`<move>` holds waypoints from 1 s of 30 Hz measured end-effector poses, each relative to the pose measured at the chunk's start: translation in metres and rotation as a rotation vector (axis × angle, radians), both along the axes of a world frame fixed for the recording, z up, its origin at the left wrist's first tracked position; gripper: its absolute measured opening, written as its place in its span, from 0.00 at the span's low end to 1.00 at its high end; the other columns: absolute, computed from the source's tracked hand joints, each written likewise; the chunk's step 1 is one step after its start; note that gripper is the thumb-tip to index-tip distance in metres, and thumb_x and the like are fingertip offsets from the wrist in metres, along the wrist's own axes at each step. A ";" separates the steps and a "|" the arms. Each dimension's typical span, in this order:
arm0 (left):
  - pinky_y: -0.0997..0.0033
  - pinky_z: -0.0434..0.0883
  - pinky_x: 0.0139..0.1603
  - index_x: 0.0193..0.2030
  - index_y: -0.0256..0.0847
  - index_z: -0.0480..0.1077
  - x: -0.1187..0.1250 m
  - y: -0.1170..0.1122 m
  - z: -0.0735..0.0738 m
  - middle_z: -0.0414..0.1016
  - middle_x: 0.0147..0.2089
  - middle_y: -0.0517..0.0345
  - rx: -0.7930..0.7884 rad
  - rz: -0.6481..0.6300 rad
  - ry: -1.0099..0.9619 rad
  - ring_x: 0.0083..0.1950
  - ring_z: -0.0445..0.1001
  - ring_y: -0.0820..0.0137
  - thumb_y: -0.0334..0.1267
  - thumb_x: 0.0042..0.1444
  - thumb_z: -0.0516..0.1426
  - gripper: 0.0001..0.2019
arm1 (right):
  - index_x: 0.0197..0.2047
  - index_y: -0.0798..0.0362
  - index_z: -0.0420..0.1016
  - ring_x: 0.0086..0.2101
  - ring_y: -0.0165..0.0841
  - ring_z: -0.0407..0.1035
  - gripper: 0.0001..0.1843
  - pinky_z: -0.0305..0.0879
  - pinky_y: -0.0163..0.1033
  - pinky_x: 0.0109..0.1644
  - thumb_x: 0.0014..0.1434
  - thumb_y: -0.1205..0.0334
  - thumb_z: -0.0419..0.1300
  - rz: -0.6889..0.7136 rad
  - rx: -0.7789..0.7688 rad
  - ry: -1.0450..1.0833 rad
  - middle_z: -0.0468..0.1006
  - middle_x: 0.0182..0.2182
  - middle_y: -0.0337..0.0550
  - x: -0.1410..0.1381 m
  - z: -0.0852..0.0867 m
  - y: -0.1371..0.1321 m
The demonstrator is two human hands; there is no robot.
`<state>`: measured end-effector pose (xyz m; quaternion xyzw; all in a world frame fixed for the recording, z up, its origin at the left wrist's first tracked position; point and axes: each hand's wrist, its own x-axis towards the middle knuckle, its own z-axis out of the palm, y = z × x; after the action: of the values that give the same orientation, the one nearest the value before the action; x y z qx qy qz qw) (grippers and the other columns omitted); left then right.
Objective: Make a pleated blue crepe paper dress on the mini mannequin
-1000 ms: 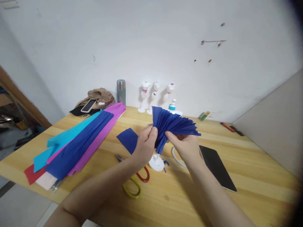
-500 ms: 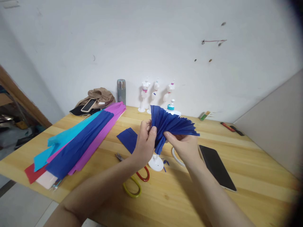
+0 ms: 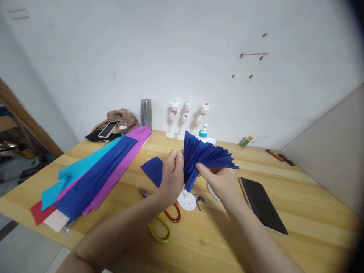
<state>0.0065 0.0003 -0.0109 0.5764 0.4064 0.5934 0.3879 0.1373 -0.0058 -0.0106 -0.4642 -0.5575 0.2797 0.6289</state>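
Note:
A pleated dark blue crepe paper (image 3: 209, 153) fans out between my two hands above the table. My left hand (image 3: 174, 172) is closed on its left edge, the thumb pressed along the folds. With thumb in front and fingers behind, my right hand (image 3: 217, 178) pinches the gathered part. Below the paper stands a white round base (image 3: 187, 200); whatever rises from it is mostly hidden by the paper. Blue scraps (image 3: 199, 203) lie beside the base. Scissors (image 3: 159, 227) with one yellow and one red handle rest under my left forearm. A flat blue paper piece (image 3: 153, 170) lies left of my left hand.
Coloured crepe paper strips (image 3: 96, 178) cover the table's left side. Behind them are a brown cloth (image 3: 125, 117), a phone (image 3: 107, 129) and a grey flask (image 3: 146, 113). Small white mannequins (image 3: 174, 117) stand by the wall. A tablet (image 3: 263, 204) lies to the right, near a white ring (image 3: 212, 193).
My left thumb has shifted upward along the paper's edge and the left hand is more closed. The right hand keeps its pinch. The whole view has tilted slightly.

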 end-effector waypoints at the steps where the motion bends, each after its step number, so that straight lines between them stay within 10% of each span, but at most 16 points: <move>1: 0.72 0.60 0.33 0.27 0.42 0.58 0.000 0.000 0.001 0.61 0.27 0.63 0.008 -0.006 0.006 0.30 0.60 0.73 0.46 0.67 0.46 0.17 | 0.29 0.51 0.77 0.33 0.41 0.77 0.09 0.74 0.47 0.43 0.46 0.56 0.69 0.000 0.008 -0.021 0.83 0.29 0.44 0.000 -0.002 0.000; 10: 0.68 0.68 0.48 0.44 0.42 0.66 0.002 0.006 -0.005 0.75 0.43 0.54 -0.014 -0.042 -0.138 0.44 0.73 0.69 0.42 0.65 0.50 0.08 | 0.29 0.51 0.79 0.34 0.42 0.78 0.07 0.74 0.48 0.43 0.47 0.57 0.68 -0.008 0.022 -0.099 0.83 0.31 0.45 -0.001 0.001 -0.004; 30: 0.72 0.59 0.33 0.30 0.40 0.62 -0.005 -0.006 0.008 0.60 0.27 0.63 0.063 -0.138 0.005 0.30 0.59 0.73 0.42 0.67 0.45 0.16 | 0.29 0.51 0.75 0.32 0.39 0.77 0.11 0.74 0.45 0.43 0.41 0.60 0.70 -0.008 -0.007 0.084 0.82 0.27 0.42 -0.003 0.001 0.002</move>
<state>0.0012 -0.0055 -0.0027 0.6164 0.3478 0.5763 0.4086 0.1343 -0.0041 -0.0100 -0.4567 -0.5276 0.2985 0.6512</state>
